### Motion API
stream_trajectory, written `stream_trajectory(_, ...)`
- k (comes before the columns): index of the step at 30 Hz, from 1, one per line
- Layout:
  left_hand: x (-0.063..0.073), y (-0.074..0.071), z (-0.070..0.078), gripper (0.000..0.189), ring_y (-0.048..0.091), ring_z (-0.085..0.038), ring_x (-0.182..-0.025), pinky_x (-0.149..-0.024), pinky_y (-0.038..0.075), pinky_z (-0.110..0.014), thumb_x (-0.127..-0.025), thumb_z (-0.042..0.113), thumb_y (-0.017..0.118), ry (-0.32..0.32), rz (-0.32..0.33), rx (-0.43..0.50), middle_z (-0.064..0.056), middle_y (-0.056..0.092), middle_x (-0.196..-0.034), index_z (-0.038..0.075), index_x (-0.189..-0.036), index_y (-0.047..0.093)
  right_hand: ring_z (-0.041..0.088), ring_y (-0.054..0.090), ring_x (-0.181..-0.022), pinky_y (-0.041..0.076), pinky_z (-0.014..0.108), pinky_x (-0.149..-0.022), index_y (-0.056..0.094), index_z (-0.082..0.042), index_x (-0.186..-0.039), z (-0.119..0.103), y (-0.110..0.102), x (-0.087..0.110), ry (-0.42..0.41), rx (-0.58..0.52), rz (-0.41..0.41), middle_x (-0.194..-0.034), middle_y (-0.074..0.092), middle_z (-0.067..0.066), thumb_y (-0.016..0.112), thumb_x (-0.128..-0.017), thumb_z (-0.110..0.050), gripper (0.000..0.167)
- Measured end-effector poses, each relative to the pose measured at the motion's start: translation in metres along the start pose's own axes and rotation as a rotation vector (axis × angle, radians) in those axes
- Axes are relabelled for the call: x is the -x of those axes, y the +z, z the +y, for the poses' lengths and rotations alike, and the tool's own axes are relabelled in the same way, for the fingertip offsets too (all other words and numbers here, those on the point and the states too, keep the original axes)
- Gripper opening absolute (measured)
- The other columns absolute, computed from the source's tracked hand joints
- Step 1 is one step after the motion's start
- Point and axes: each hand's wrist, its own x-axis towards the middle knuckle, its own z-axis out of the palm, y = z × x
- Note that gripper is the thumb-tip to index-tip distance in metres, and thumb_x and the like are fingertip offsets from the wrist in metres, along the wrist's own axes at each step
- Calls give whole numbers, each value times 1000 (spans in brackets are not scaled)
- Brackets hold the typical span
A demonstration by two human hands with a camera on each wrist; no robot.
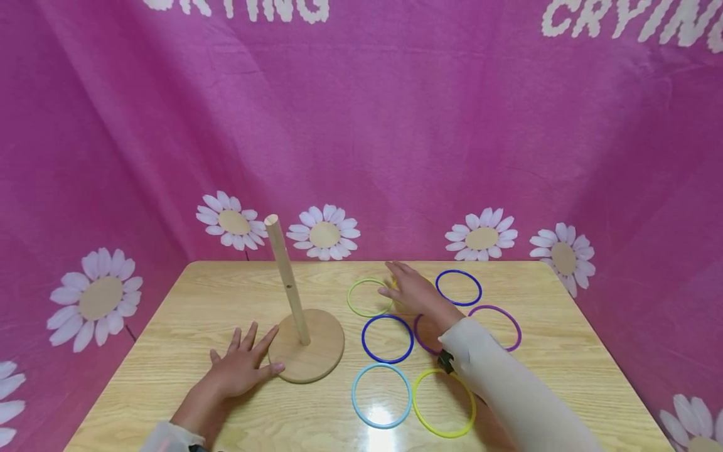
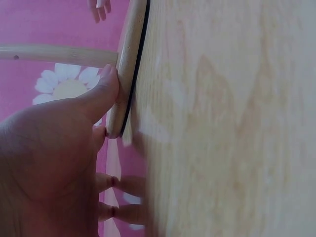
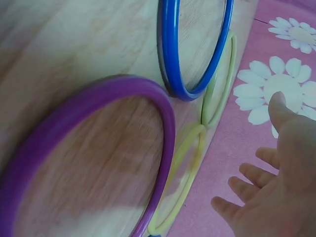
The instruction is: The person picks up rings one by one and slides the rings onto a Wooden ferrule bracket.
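Observation:
A wooden stand has a round base (image 1: 324, 358) and an upright post (image 1: 288, 282), which leans left in the head view. My left hand (image 1: 240, 370) lies spread on the table, thumb and forefinger at the base's left edge. In the left wrist view, the thumb of the left hand (image 2: 44, 148) touches the base's rim. My right hand (image 1: 418, 294) hovers over the rings at the back, fingers extended, holding nothing. Beside it lies a light green ring (image 1: 347, 297); a yellow ring (image 3: 200, 131) is mostly hidden beneath it in the head view.
Nearer lie a blue ring (image 1: 363, 339), a light blue ring (image 1: 353, 395) and another yellow ring (image 1: 446, 435). A purple ring (image 1: 415, 329) is partly behind the right forearm. Farther right are another blue ring (image 1: 459, 271) and another purple ring (image 1: 520, 333). A pink flowered cloth (image 1: 361, 138) hangs behind.

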Motion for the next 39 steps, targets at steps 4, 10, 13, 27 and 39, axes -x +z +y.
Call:
stream_trajectory(4,0,1,0,89,-1,-61,-150,-93,-3,-95,-96,73,49,2,4,1,-27,6,-170,26,-166,21,44,39,-147,35,56,-118,34,1,-159,0,4,-10,-15,-23,-5,-161,37,26,62,-104,-38,73)
stream_trajectory(10,1,1,0,89,-1,-60,-151,-94,-3,-94,-96,73,49,0,9,1,-27,6,-170,26,-166,22,45,42,-144,33,54,-120,41,7,-153,-2,9,-25,-78,-70,12,-154,45,30,66,-102,-26,65)
stream_trajectory(13,1,1,1,89,-1,-60,-151,-94,-2,-94,-96,73,50,-3,10,0,-27,7,-170,25,-166,23,45,44,-143,33,53,-120,45,8,-150,-1,14,-33,-91,-97,13,-150,49,30,68,-101,-21,62)
stream_trajectory(27,1,1,0,89,-1,-59,-151,-94,-2,-95,-95,73,51,-5,14,3,-27,8,-170,27,-166,24,39,65,-121,49,48,-107,61,8,-137,4,32,-61,-49,-212,-12,-130,68,24,73,-93,1,46)
stream_trajectory(39,-1,3,-4,89,-4,-58,-152,-94,-6,-94,-96,73,50,-9,9,18,-25,5,-170,28,-166,22,34,68,-116,52,41,-104,72,5,-122,5,40,-73,46,-288,-13,-119,74,19,75,-86,9,36)
